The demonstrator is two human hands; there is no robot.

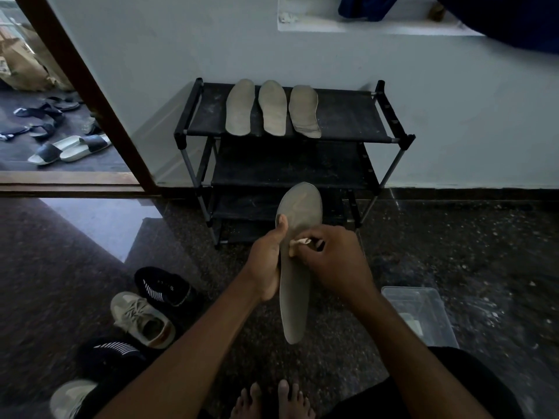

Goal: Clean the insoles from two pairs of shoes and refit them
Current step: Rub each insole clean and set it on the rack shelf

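Observation:
My left hand (266, 261) grips a long grey insole (298, 285) by its left edge, thumb laid on top, and holds it upright over the floor. My right hand (335, 258) pinches a small pale cloth (298, 244) against the insole's middle. Three more grey insoles (272, 107) lie side by side on the top shelf of the black shoe rack (341, 116). On the floor at the left stand a black sneaker (165, 287), a beige laced sneaker (142, 319), a second black sneaker (112, 353) and a second beige one (71, 399).
A clear plastic tub (420, 316) sits on the speckled floor at my right. My bare feet (272, 402) show at the bottom edge. A doorway (90, 95) at the left opens onto several scattered slippers (69, 148). The rack stands against a pale wall.

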